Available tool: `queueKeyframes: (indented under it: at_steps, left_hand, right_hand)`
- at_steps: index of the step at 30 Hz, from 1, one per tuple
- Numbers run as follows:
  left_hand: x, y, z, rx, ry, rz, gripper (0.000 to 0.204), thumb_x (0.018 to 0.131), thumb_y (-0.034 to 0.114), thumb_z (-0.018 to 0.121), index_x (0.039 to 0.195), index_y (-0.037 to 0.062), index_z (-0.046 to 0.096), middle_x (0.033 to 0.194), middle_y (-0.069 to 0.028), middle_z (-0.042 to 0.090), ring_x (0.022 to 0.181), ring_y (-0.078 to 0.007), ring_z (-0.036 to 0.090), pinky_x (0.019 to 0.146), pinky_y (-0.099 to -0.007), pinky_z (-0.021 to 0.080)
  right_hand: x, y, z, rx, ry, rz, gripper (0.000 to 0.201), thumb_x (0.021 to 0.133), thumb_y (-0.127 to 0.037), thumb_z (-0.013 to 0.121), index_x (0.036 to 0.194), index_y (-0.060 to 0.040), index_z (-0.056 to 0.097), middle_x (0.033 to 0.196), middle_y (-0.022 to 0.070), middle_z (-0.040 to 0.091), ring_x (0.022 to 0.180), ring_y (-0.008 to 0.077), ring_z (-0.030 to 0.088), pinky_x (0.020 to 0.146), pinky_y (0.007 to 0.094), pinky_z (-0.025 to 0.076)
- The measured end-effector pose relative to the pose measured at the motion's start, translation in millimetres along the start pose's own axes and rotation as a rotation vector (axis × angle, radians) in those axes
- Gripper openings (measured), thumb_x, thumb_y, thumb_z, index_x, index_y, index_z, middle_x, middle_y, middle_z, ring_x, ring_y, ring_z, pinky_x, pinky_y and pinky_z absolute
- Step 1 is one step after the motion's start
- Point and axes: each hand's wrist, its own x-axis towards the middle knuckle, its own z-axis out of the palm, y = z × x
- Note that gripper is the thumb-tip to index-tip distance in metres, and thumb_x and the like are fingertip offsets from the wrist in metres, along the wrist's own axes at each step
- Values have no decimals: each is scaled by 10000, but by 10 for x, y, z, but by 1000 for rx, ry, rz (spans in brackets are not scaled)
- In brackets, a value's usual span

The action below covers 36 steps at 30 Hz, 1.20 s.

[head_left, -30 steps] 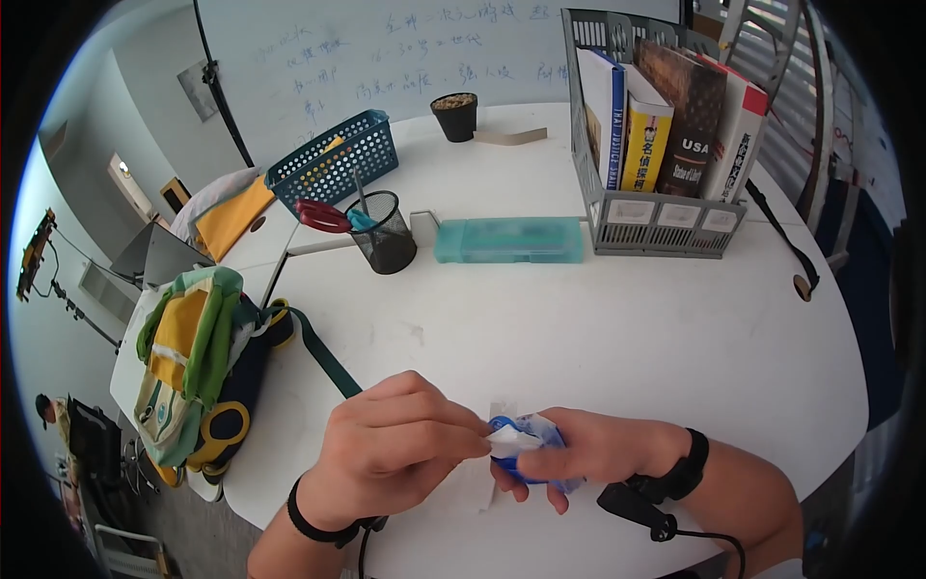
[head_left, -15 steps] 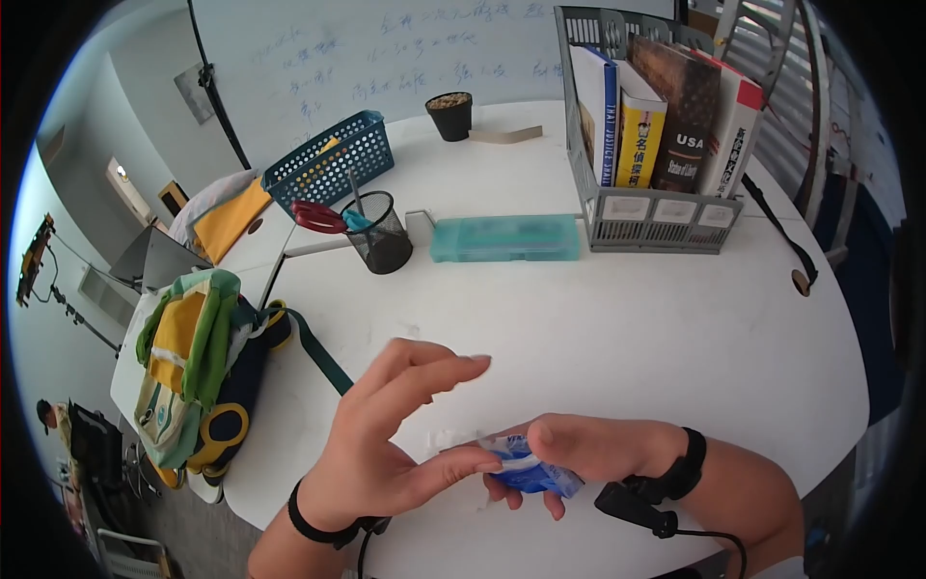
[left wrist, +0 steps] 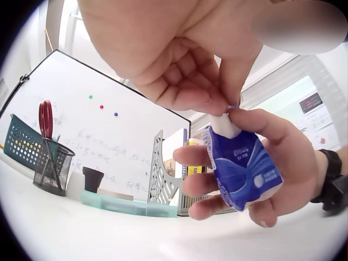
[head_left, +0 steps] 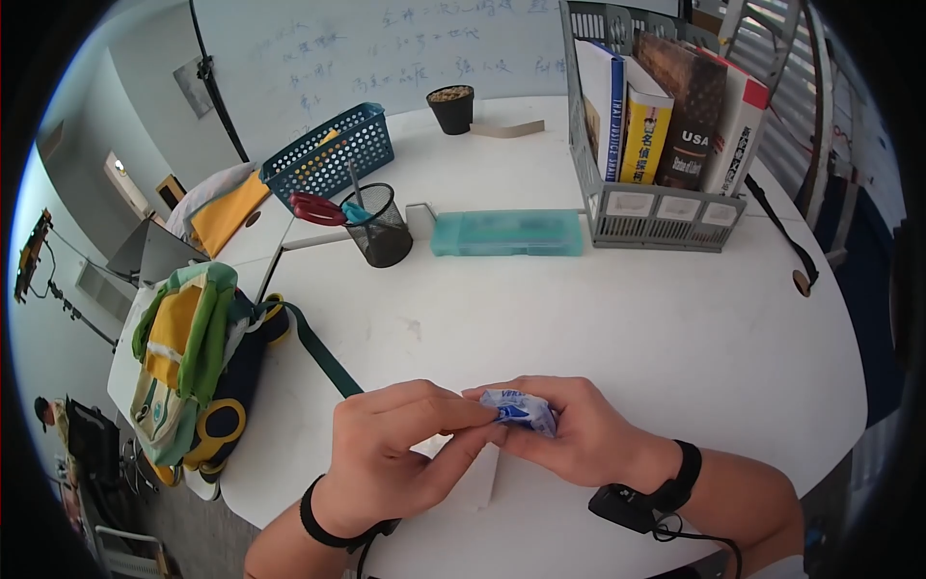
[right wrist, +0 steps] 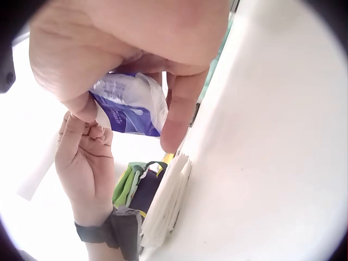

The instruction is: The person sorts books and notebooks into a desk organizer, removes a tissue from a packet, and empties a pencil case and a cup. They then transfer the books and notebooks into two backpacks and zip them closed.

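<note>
One packet (head_left: 526,413) is lying crosswise above table (head_left: 617,318), tissue (left wrist: 224,125) end facing my left hand (head_left: 391,449). My right hand (head_left: 603,434), nearer, is gripping packet between thumb and fingers; left thumb and fingertips are pinching at tissue end, showing no gap.

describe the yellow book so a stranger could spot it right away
On the white table, at the back right, stands a grey rack of books. Second from the left is the yellow book, between the blue-spined book and the dark USA book; it alone has a yellow spine.
</note>
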Motion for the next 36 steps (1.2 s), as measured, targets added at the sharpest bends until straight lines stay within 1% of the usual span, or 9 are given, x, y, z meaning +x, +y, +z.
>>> queueKeyframes:
  at_steps: [3,7,10,12,16,22,26,32,36]
  left_hand:
    - [-10,-12,-73,17,27,38,201,746,-61,880,901,38,798,803,-76,754,695,-171,739,593,-261,547]
    - [9,-78,-90,65,104,82,241,727,-33,911,927,50,805,843,-66,758,715,-174,742,611,-260,563]
    - [31,-17,-40,129,172,104,269,689,-27,923,912,64,804,819,-46,726,691,-164,707,572,-267,530]
    - [5,6,-148,168,99,148,286,693,-3,923,942,71,803,800,-39,701,676,-169,684,569,-277,515]
    - [54,48,-165,305,-201,112,345,674,55,920,994,85,793,713,-23,614,602,-196,588,580,-294,471]
    - [54,-15,-182,218,-318,0,336,733,104,906,1048,93,790,733,-33,658,640,-214,642,611,-336,491]
    - [10,-55,-152,116,-352,-28,289,827,126,881,1081,123,744,679,-26,644,585,-223,629,594,-337,479]
    - [19,-78,-170,126,-453,-49,137,947,120,774,1028,105,664,645,-40,666,557,-285,657,577,-377,508]
    - [11,-41,-152,-124,-341,-155,121,994,83,736,1096,89,671,643,-33,659,535,-221,644,564,-324,484]
  right_hand:
    - [-10,-208,-49,107,2,290,307,1083,-192,629,1314,-14,728,878,21,676,797,93,620,715,257,527]
    - [7,-159,-82,240,-84,438,353,1104,-229,586,1347,9,681,1003,53,711,893,114,669,756,281,579]
    - [17,-200,-101,403,-98,491,396,1121,-254,545,1409,6,621,1130,77,704,981,136,687,806,307,626]
    - [27,-186,-152,555,-133,560,500,1128,-185,475,1605,-38,451,1273,103,687,1037,175,705,857,345,651]
    - [20,-275,-174,501,-185,498,544,1139,-210,462,1656,-62,377,1339,113,657,1092,179,687,874,342,645]
    - [1,-157,-107,307,-272,189,694,1108,-133,542,1718,-138,211,1348,85,549,1120,150,580,918,325,608]
    - [7,-261,-175,516,-275,421,836,1068,-70,578,1749,-189,107,1358,84,545,1092,146,588,929,325,605]
    - [-14,-194,-148,508,-304,391,844,1093,-162,609,1749,-199,80,1312,75,566,1082,143,608,894,325,627]
    - [5,-162,-274,669,-357,508,829,1095,-250,648,1743,-186,136,1298,72,580,1084,134,607,868,311,625]
